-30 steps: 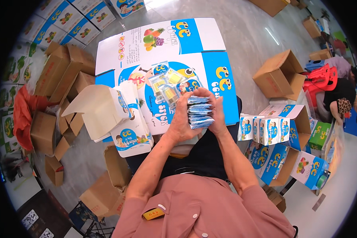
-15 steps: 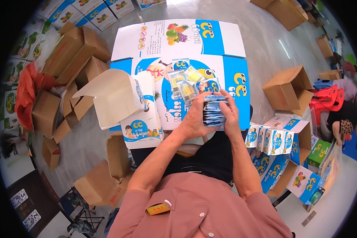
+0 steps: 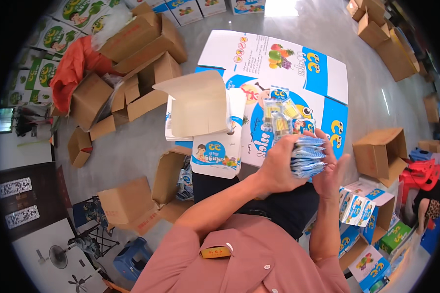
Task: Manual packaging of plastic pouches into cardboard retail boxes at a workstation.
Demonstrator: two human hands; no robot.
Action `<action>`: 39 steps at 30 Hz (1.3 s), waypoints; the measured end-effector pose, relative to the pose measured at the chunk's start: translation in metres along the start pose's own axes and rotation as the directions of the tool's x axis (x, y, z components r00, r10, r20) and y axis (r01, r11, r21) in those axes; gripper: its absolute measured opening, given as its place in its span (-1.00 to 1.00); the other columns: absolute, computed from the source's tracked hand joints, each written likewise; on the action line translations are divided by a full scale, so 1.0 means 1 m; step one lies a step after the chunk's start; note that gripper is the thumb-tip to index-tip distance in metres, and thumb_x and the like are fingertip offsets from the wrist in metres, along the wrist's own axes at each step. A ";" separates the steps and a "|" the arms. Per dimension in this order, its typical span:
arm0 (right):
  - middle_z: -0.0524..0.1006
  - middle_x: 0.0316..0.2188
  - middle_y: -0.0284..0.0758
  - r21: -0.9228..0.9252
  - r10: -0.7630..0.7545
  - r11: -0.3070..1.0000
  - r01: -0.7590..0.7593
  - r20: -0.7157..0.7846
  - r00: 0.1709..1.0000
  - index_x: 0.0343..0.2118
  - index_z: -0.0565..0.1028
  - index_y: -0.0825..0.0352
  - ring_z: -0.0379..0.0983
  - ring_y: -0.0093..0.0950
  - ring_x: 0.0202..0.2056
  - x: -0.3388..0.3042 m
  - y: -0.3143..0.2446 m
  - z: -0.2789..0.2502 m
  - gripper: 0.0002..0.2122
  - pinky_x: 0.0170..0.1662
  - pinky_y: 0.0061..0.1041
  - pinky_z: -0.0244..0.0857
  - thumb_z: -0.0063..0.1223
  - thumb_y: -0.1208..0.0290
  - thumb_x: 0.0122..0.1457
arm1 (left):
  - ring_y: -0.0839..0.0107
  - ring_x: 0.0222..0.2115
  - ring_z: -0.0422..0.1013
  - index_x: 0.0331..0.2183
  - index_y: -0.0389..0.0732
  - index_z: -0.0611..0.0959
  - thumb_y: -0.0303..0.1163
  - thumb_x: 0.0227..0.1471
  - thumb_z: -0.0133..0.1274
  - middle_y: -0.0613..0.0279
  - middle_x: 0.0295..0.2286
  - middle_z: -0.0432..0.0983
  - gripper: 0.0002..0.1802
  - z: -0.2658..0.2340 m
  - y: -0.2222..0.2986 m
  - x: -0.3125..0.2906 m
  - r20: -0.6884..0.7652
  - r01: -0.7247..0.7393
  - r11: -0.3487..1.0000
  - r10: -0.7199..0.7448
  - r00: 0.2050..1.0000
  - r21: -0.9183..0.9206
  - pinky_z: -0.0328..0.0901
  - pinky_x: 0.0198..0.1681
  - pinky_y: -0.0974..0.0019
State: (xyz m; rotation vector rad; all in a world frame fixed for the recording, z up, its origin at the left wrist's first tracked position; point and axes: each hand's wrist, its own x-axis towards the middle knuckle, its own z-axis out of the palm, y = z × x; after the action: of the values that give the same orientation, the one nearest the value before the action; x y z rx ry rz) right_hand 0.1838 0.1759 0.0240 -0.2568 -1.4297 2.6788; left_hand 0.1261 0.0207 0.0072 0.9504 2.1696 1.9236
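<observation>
A stack of small blue-and-white sachets (image 3: pixel 308 157) is gripped in my left hand (image 3: pixel 280 166), its crimped edges turned up. My right hand (image 3: pixel 329 168) is beside the stack's right side, fingers stretched and thumb apart; its fingertips are close to the far end, and I cannot tell whether they touch. Just beyond, several clear sachets with yellow sticks (image 3: pixel 281 122) lie on a large printed carton (image 3: pixel 259 141). Left of them are flat white printed box blanks (image 3: pixel 215 163), and a partly folded one (image 3: pixel 200 105) shows its plain inner side.
Open brown cartons (image 3: pixel 142 93) crowd the left side near a red cloth (image 3: pixel 78 68). Another brown carton (image 3: pixel 167 180) by my left knee holds sachets. On the right are a brown box (image 3: pixel 380 154), filled display boxes (image 3: pixel 357 207) and a person (image 3: pixel 428 200) by red plastic stools (image 3: pixel 418 173).
The view has swung, so the carton appears farther right. My right hand has loosened from the sachet stack, its thumb now apart, while my left hand keeps hold.
</observation>
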 end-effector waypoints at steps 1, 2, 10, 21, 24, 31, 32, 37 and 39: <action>0.42 0.14 -0.07 0.062 -0.035 0.998 0.033 0.021 0.999 0.28 0.22 0.43 0.39 -0.29 0.15 0.006 -0.010 0.018 -0.18 0.24 -0.28 0.23 -0.32 -0.34 0.30 | -0.05 -0.10 0.46 0.09 -0.33 0.29 -0.38 -0.32 0.44 -0.15 -0.10 0.42 -0.05 -0.018 0.017 0.002 -0.023 0.061 0.998 -0.061 0.998 -0.020 0.36 0.01 0.11; 0.42 0.14 -0.07 0.074 -0.040 0.997 0.037 0.034 0.999 0.28 0.22 0.43 0.39 -0.29 0.15 0.017 -0.008 0.027 -0.18 0.24 -0.28 0.23 -0.32 -0.34 0.30 | 0.01 -0.08 0.47 0.08 -0.34 0.31 -0.36 -0.29 0.44 -0.12 -0.09 0.43 -0.08 -0.045 0.041 0.006 -0.046 0.091 0.995 -0.090 0.995 0.032 0.36 0.00 0.12; 0.55 -0.10 -0.03 -0.649 0.053 0.761 0.022 0.096 0.994 0.13 0.35 0.45 0.58 -0.36 -0.17 0.117 0.040 0.117 -0.46 -0.24 -0.41 0.48 0.16 0.15 0.22 | 0.36 -0.29 0.58 -0.09 -0.32 0.58 -0.52 -0.14 0.30 0.12 -0.23 0.61 -0.51 -0.218 0.091 0.040 -0.135 0.564 0.758 -0.629 0.766 -0.327 0.45 -0.19 0.35; 0.53 -0.04 0.04 -0.811 0.108 0.580 0.073 0.165 0.980 0.13 0.35 0.48 0.54 -0.18 -0.05 0.147 0.086 0.128 -0.41 -0.02 -0.28 0.43 0.17 0.17 0.15 | 0.39 -0.21 0.55 -0.08 -0.32 0.65 -0.30 -0.14 0.32 0.19 -0.22 0.63 -0.46 -0.219 -0.008 0.058 -0.248 0.698 0.710 -0.662 0.707 0.096 0.41 -0.10 0.31; 0.53 -0.04 0.04 -0.819 0.092 0.565 0.095 0.177 0.980 0.14 0.35 0.47 0.55 -0.19 -0.08 0.145 0.088 0.128 -0.42 -0.06 -0.29 0.44 0.15 0.18 0.15 | 0.25 -0.18 0.58 -0.04 -0.35 0.59 -0.17 -0.22 0.37 0.03 -0.19 0.63 -0.29 -0.212 -0.035 0.055 -0.302 0.613 0.730 -0.536 0.788 0.302 0.44 -0.08 0.25; 0.54 -0.07 0.06 -0.714 0.102 0.700 0.030 0.141 0.985 0.13 0.35 0.50 0.59 -0.18 -0.17 0.144 0.093 0.121 -0.44 -0.08 -0.31 0.44 0.12 0.18 0.19 | 0.05 0.11 0.37 0.08 -0.32 0.50 0.09 -0.14 0.30 -0.10 0.09 0.40 -0.12 -0.175 -0.046 0.050 -0.521 0.752 0.323 -0.564 0.640 0.574 0.30 0.13 0.05; 0.55 -0.08 0.09 -0.671 0.094 0.741 0.017 0.128 0.987 0.13 0.35 0.52 0.60 -0.15 -0.18 0.145 0.096 0.118 -0.43 -0.08 -0.30 0.44 0.12 0.18 0.18 | 0.01 0.17 0.30 0.11 -0.31 0.47 0.13 -0.11 0.28 -0.12 0.15 0.34 -0.10 -0.169 -0.044 0.046 -0.606 0.745 0.220 -0.461 0.649 0.630 0.25 0.18 0.00; 0.54 -0.07 0.07 -0.622 0.129 0.783 -0.014 0.140 0.982 0.14 0.35 0.51 0.60 -0.22 -0.22 0.140 0.093 0.120 -0.44 -0.12 -0.33 0.45 0.11 0.16 0.22 | -0.03 0.27 0.12 0.20 -0.21 0.40 0.07 0.08 0.13 -0.05 0.24 0.20 -0.21 -0.174 -0.029 0.026 -0.390 0.394 0.297 -0.077 0.918 0.870 0.10 0.26 -0.10; 0.52 -0.06 0.01 -0.647 0.114 0.762 -0.001 0.133 0.984 0.17 0.32 0.47 0.57 -0.33 -0.22 0.142 0.101 0.114 -0.46 -0.26 -0.42 0.48 0.10 0.18 0.26 | -0.02 0.26 0.13 0.19 -0.17 0.41 -0.05 0.17 0.03 -0.01 0.22 0.24 -0.35 -0.178 -0.035 0.019 -0.120 0.224 0.370 -0.283 0.952 0.902 0.09 0.26 -0.12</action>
State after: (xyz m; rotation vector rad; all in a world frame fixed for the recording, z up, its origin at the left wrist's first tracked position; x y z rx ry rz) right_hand 0.0225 0.0491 -0.0125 -0.1192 -2.4061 2.1706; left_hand 0.0167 -0.1243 0.0170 0.6037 3.0886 0.3872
